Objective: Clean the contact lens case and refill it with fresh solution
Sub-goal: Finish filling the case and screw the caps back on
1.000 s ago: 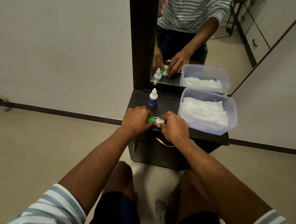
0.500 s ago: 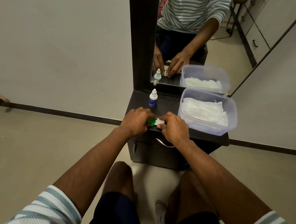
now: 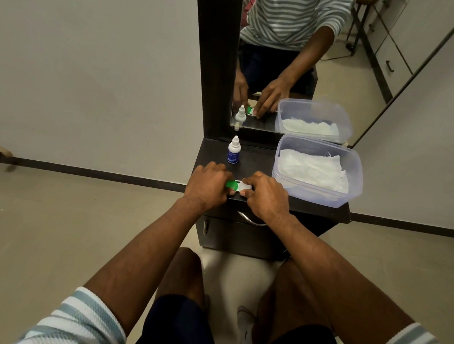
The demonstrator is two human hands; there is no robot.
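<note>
The contact lens case point(image 3: 237, 186) lies at the front edge of the dark cabinet top point(image 3: 258, 157), with a green cap on its left half and a white right half. My left hand point(image 3: 209, 186) grips the green cap with curled fingers and thumb. My right hand point(image 3: 265, 196) pinches the white half from the right. Most of the case is hidden under my fingers. Behind my left hand stands a small white solution bottle point(image 3: 233, 153) with a blue label, upright and capped.
A clear plastic tub point(image 3: 316, 194) holding white tissues fills the right side of the cabinet top. A mirror in a dark frame point(image 3: 216, 65) rises at the back. A drawer handle point(image 3: 249, 219) sits below the front edge. My knees are close under the cabinet.
Both hands stay on the case in the same spot. My left fingers have shifted slightly round the green cap, showing a bit more of it.
</note>
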